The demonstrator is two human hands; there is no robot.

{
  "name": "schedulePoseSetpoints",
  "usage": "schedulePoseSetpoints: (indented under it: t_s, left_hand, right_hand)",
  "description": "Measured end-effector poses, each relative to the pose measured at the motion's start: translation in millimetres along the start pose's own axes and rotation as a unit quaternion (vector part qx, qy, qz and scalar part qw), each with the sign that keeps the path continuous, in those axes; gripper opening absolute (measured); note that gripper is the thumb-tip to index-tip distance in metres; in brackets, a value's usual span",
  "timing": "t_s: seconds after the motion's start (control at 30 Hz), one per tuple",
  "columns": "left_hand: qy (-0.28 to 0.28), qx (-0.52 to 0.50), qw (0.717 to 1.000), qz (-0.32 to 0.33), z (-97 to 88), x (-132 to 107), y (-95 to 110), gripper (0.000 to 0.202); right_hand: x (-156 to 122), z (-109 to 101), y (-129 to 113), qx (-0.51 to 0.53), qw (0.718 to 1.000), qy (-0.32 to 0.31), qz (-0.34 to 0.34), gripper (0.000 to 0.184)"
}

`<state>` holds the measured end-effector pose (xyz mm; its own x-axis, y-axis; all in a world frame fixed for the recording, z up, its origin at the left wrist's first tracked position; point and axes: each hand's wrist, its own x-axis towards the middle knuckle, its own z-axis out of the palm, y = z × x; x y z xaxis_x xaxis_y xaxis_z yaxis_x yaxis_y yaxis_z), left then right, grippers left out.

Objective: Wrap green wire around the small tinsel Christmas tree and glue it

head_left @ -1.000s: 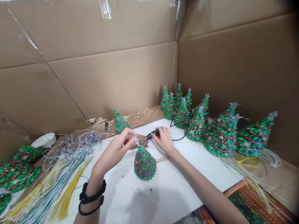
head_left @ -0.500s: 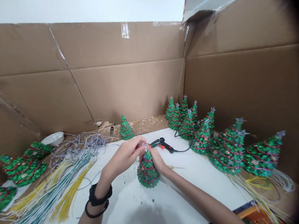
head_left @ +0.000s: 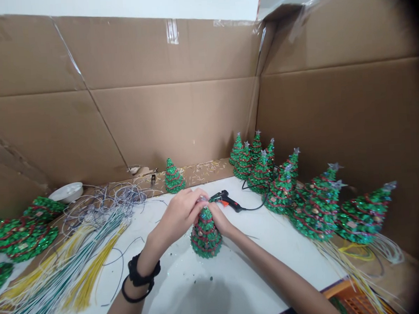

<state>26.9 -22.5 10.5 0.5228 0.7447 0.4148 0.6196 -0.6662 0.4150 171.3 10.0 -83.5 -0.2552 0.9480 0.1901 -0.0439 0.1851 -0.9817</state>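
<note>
A small green Christmas tree (head_left: 206, 239) with red garland stands upright on the white work surface in front of me. At its tip, my left hand (head_left: 184, 211) closes its thumb and fingers on a pale, see-through star (head_left: 203, 198). My right hand (head_left: 219, 218) is wrapped round the right side of the tree's upper part; its fingertips are hidden behind it. Just beyond that hand lies a black glue gun (head_left: 229, 201) with an orange trigger.
Several star-topped trees (head_left: 281, 188) line the right side, more trees (head_left: 22, 237) sit at the left. A lone tree (head_left: 174, 177) stands at the back. Bundled wires (head_left: 81, 262), a white bowl (head_left: 67, 192), an orange basket (head_left: 357, 299) and cardboard walls (head_left: 172, 116) surround the surface.
The view has shifted slightly, so the surroundings sit a little higher and further left. Both hands stay at the treetop, with the left fingers still pinching the star.
</note>
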Motion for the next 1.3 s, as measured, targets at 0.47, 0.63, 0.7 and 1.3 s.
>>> schedulePoseSetpoints:
  t_s: [0.47, 0.63, 0.7, 1.3]
  left_hand:
    - [-0.012, -0.059, 0.998, -0.022, 1.0, 0.9, 1.5, 0.018]
    - [-0.01, -0.097, 0.995, -0.015, 3.6, 3.4, -1.3, 0.015]
    - [-0.002, -0.099, 0.995, -0.027, 3.6, 3.9, -3.1, 0.016]
    - [0.06, -0.226, 0.966, -0.108, 36.6, 10.2, -7.4, 0.035]
  right_hand:
    - [-3.1, 3.7, -18.8, 0.085, 0.996, -0.008, -0.005, 0.059]
    - [-4.9, 11.2, -39.1, 0.124, 0.992, 0.016, -0.015, 0.057]
    - [-5.8, 13.9, -43.5, 0.097, 0.994, 0.02, -0.034, 0.052]
    - [-5.2, 29.9, -26.0, 0.023, 0.989, 0.143, -0.013, 0.056]
